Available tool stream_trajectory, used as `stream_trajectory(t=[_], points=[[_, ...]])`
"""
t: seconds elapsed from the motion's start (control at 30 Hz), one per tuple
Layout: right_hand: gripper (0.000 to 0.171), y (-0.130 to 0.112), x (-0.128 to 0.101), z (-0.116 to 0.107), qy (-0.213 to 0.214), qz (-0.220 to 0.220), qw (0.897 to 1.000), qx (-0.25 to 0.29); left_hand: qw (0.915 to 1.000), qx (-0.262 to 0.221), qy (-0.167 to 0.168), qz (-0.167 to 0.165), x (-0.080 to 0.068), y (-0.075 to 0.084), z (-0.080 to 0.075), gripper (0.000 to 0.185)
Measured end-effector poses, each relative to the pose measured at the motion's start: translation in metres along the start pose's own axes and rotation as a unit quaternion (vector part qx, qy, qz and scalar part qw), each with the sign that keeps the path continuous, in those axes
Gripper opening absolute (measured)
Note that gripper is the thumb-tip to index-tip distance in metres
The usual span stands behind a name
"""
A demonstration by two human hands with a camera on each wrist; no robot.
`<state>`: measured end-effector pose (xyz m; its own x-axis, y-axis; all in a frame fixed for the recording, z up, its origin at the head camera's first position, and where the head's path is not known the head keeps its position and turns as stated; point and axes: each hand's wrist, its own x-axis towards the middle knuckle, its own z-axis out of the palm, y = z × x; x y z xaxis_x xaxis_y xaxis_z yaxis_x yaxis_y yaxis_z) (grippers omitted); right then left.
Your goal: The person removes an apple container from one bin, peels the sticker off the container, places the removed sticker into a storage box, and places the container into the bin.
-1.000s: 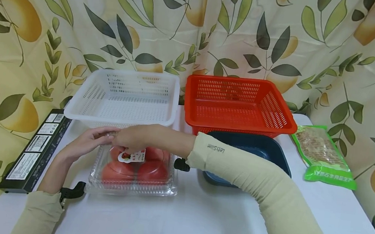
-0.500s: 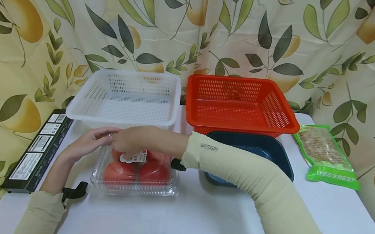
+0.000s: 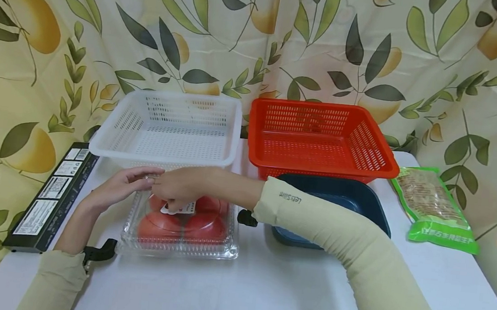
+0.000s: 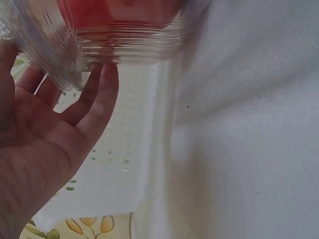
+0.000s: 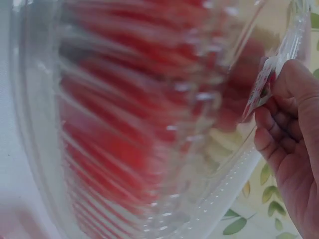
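A clear clamshell box point(image 3: 180, 228) of tomatoes point(image 3: 158, 225) sat on the white worktop point(image 3: 262, 291), just in front of the white basket point(image 3: 166, 127) & left of the dark blue tray point(image 3: 352, 197). The left hand point(image 3: 115, 189) touched the box's far left corner w/ fingers point(image 4: 102, 94) relaxed, nearly straight, steadying rather than clamping. The right hand point(image 3: 182, 184) reached across the lid, fingers point(image 5: 279, 124) curled, pinching the sticker label point(image 3: 178, 207) at the lid's back edge. Judged from the look: thin ribbed plastic, so light itself but weighted by 4 or so tomatoes; walls prob. flex & crackle under squeeze, smooth enough to slip. Contents soft-skinned, bruise easily, so no pressing on the lid's middle. Best hold would be the stiffer rim flange at 2 opposite sides, or from beneath w/ flat palms; the label alone likely won't carry weight. Red basket point(image 3: 322, 137), green snack pack point(image 3: 434, 205) & a black box point(image 3: 51, 196) stood apart.
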<state>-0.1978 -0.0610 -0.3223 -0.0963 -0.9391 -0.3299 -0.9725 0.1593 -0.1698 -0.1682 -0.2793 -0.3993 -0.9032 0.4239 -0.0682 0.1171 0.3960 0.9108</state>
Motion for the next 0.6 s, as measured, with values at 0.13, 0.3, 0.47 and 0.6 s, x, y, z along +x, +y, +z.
stream_trajectory(t=[0.13, 0.3, 0.47, 0.6], points=[[0.013, 0.002, -0.004, 0.003, 0.032, -0.020, 0.999, 0.009, 1.0000, 0.003, -0.001, -0.004, 0.000, 0.000, 0.000, 0.042], [0.010, 0.004, -0.010, 0.006, 0.060, -0.028, 0.997, 0.047, 0.9999, 0.008, -0.005, -0.004, -0.001, -0.001, 0.001, 0.041], [0.007, 0.007, -0.011, 0.010, 0.088, -0.043, 0.993, 0.069, 0.9999, 0.001, -0.010, 0.006, -0.001, -0.005, 0.001, 0.042], [0.006, 0.009, -0.012, 0.015, 0.116, -0.051, 0.988, 0.087, 0.9998, -0.002, -0.014, 0.014, -0.001, -0.009, 0.001, 0.041]])
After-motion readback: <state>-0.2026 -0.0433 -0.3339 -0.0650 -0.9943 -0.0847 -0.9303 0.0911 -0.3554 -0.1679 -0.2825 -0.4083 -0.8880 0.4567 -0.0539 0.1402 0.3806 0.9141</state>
